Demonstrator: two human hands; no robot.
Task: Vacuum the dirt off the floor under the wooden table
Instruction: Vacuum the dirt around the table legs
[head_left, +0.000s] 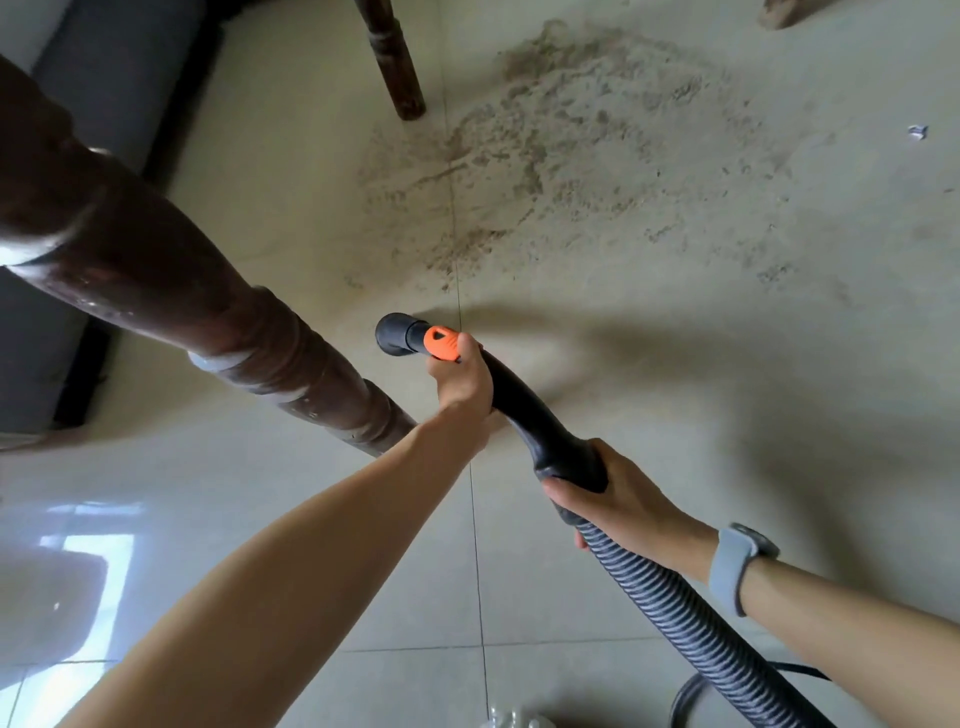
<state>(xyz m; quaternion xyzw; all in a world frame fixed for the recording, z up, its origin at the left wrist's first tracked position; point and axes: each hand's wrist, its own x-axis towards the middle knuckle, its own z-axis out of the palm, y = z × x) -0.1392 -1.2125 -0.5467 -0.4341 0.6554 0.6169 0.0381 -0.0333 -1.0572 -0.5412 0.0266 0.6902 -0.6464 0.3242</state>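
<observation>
A wide patch of sandy dirt (582, 156) lies on the beige tiled floor (727, 364) under the table. I hold a black vacuum handle (524, 410) with an orange collar (441, 343); its open nozzle end (393, 334) hovers just short of the dirt's near edge. My left hand (462, 384) grips the handle right behind the orange collar. My right hand (618, 499) grips the lower end of the handle, where the ribbed grey hose (691, 623) begins. A grey watch band sits on my right wrist.
A thick dark wooden table leg (171, 280) slants across the left, close to my left arm. A second leg (397, 57) stands at the dirt's far left edge. A dark panel (104, 88) lines the left side. A small paper scrap (917, 131) lies far right.
</observation>
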